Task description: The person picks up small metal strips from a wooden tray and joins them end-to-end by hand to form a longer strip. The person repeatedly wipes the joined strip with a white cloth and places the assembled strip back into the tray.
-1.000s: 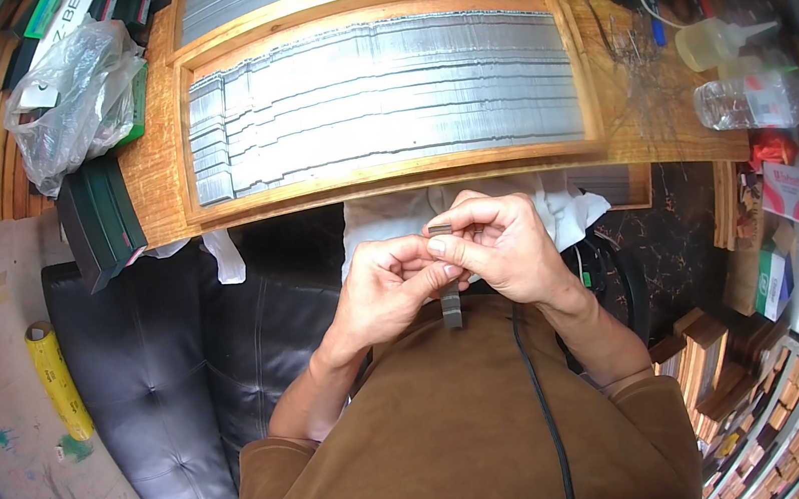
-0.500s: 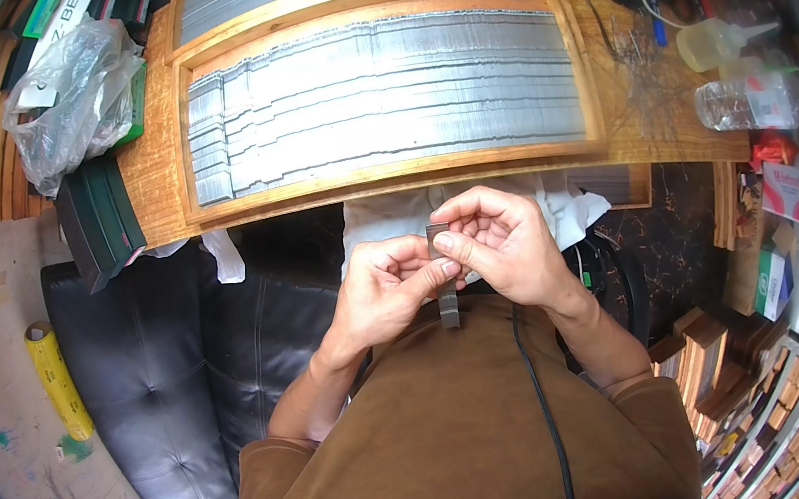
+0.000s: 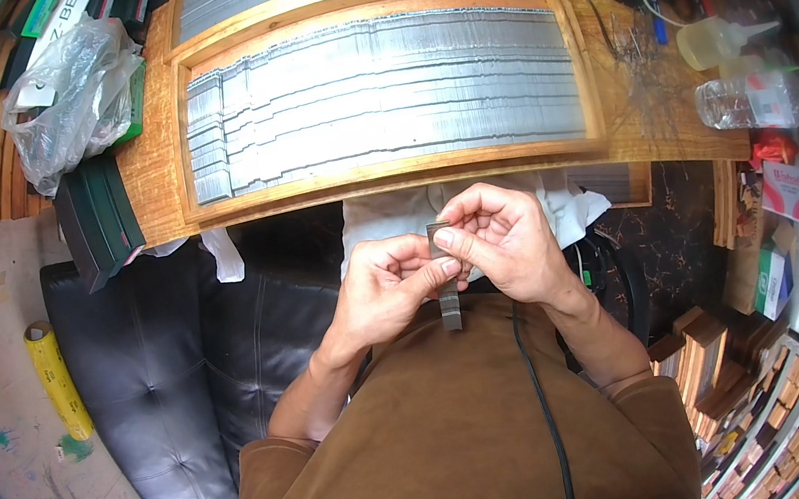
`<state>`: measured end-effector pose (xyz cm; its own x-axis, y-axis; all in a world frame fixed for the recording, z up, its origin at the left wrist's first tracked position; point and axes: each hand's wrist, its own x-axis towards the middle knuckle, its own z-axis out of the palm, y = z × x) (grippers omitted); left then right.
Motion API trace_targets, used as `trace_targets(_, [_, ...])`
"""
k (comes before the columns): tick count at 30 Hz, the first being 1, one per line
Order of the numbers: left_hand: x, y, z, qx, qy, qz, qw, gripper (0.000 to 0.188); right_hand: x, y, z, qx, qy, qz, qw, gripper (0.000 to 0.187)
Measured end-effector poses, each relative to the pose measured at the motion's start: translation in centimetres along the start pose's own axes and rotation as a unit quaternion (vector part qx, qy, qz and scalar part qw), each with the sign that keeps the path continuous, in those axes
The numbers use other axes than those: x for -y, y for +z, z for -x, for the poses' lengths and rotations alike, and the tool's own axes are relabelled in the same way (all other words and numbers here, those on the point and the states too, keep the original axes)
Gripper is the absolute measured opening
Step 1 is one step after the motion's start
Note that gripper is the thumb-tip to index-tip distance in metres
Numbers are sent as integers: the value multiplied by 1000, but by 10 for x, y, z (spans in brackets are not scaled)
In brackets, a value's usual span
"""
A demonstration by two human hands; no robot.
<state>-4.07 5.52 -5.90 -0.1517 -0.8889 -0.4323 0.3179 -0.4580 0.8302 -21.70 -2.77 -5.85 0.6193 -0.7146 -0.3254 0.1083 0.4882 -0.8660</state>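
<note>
- Narrow grey piece [image 3: 451, 311]: in the air, on the person's side of the wooden tray [image 3: 390, 176].
- Left hand [image 3: 387, 289]: grip pinches its middle.
- Right hand [image 3: 500, 244]: thumb and fingers pinch its end nearer the tray.
- Progress: silvery strips [image 3: 390, 99] lie in rows inside the tray; the held piece's handling seems unfinished; what remains, I cannot tell.

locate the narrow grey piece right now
In the head view, the narrow grey piece is just right of centre, held by the left hand and right hand, nearer the body than the wooden tray.
</note>
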Motion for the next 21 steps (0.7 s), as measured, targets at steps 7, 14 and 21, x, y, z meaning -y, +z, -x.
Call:
trace_targets(7, [-2,1,1,-10,-11,-13,1000,12,2,0,2,-11,0,3,1000,9])
trace_targets(14, [2,3,0,-25,-10,-11,1000,15,4,2,4,-22,-4,112,994,13])
trace_targets(21, [2,1,1,-28,-10,-2,1000,14,-1,5,3,-45,-17,70,996,11])
